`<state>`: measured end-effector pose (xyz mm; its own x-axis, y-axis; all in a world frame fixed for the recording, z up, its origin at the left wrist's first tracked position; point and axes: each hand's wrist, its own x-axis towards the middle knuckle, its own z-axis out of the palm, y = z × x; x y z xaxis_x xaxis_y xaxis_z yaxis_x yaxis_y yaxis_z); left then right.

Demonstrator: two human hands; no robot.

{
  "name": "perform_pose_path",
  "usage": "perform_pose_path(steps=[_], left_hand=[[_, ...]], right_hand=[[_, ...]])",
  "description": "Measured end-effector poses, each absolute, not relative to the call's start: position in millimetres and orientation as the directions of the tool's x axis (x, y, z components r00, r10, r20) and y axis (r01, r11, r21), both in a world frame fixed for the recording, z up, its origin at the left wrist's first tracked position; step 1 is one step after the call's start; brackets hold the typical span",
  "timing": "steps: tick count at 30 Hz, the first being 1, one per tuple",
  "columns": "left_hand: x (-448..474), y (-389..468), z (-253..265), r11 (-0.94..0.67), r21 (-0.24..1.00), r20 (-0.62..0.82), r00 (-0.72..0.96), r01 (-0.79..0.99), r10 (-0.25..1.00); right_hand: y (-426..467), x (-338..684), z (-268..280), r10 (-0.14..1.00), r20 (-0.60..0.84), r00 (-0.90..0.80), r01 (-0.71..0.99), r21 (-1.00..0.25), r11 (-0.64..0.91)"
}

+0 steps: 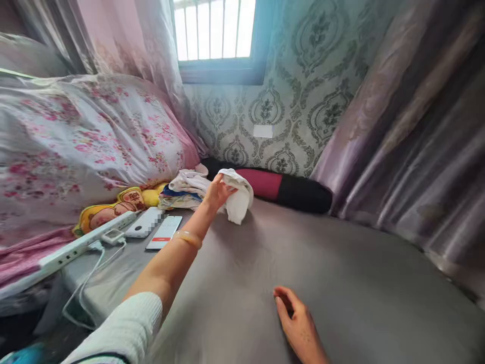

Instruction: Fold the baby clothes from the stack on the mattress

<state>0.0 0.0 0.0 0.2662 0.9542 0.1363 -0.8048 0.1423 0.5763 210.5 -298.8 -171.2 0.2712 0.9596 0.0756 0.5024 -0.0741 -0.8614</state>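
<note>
My left hand [217, 193] reaches far forward and grips a white cloth garment [238, 208], which hangs from the fingers just above the grey bed surface [322, 263]. What kind of garment it is cannot be made out. Beside that hand, to the left, lies a pile of folded clothes [185, 188] in white, blue and patterned fabric. Nearer to me, my right hand [299, 321] hovers low over the bed. Its fingers are loosely curled, with a gap inside the thumb and index finger, and nothing is held.
A white power strip [91, 242] with plugged-in cables runs along the left, near two phones, one with a lit screen [164, 232] and one white [146, 222]. Yellow plush toys [109, 210] lie behind them. A black-and-red bolster [265, 183] rests against the wall; curtains hang at the right.
</note>
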Motion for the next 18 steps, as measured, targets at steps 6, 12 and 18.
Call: perform_pose_path(steps=[6,12,18], left_hand=[[30,-31,-20,0.278,0.563,0.136,0.419,-0.779,0.898],[56,-71,-27,0.357,0.573,0.13,0.513,-0.737,0.849],[72,-105,-29,0.405,0.57,0.028,0.51,-0.715,0.86]], right_hand=[[-298,202,-162,0.953,0.128,0.274,0.481,-0.877,-0.02],[-297,200,-146,0.958,0.017,0.287,0.272,-0.96,-0.065],[-278,210,-124,0.929,-0.025,0.369,0.144,-0.986,-0.084]])
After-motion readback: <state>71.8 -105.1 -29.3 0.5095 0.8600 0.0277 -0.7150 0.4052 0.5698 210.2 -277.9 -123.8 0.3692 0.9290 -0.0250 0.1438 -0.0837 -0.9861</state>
